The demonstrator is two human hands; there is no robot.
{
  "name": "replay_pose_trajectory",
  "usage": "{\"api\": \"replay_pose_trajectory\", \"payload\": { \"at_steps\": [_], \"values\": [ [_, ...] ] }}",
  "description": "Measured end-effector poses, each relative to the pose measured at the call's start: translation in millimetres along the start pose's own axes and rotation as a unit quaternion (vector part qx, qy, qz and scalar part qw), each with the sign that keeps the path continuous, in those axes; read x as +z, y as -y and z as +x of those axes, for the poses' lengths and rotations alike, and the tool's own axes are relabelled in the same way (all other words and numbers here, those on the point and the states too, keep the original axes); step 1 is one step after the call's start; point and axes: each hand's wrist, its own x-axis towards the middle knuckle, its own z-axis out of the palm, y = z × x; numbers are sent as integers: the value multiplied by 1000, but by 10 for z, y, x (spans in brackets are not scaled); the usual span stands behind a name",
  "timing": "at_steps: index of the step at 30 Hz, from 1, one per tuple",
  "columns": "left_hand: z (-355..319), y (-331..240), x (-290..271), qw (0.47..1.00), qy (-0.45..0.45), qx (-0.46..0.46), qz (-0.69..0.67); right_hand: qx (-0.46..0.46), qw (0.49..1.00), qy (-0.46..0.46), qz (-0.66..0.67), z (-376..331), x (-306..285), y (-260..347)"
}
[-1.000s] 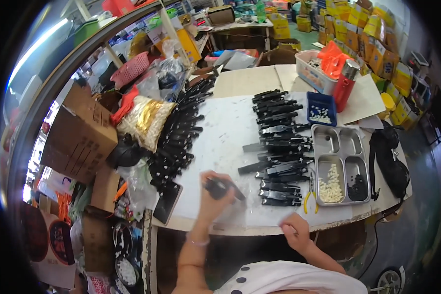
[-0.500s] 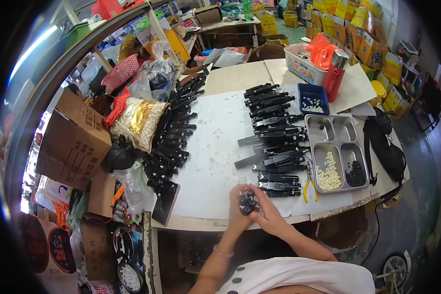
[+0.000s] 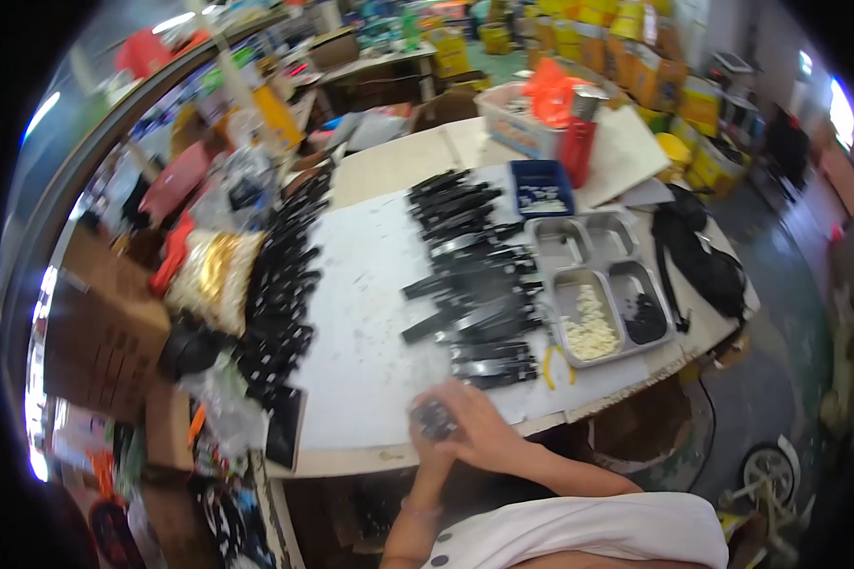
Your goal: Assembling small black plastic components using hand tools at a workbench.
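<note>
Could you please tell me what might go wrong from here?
The dark bundle between the left hand and right hand is near the front edge of the table, so a loose grip might drop it. The flat dark slab at the front left corner could be nudged off. Bumping the metal tray might mix its white pieces and black pieces.

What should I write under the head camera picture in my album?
Left hand and right hand together hold a dark bundle, near rows of black parts and a metal tray.
</note>
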Motion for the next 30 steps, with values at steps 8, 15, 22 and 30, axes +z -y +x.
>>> {"api": "replay_pose_trajectory", "payload": {
  "at_steps": [8, 15, 22, 30],
  "values": [
    [-49, -358, 83, 999, -38, -14, 35, 37, 939, -257, -226, -270, -1470, -411],
    [-196, -180, 735, 988, 113, 101, 19, 117, 866, -136, -467, -488, -2409, -1310],
    [-179, -49, 824, 987, 135, 82, 37, 66, 870, 10, -488, -310, -2477, -1576],
    [-141, -97, 844, 976, 167, 115, 73, 71, 879, 22, -471, -170, -2497, -1319]
  ]
}}
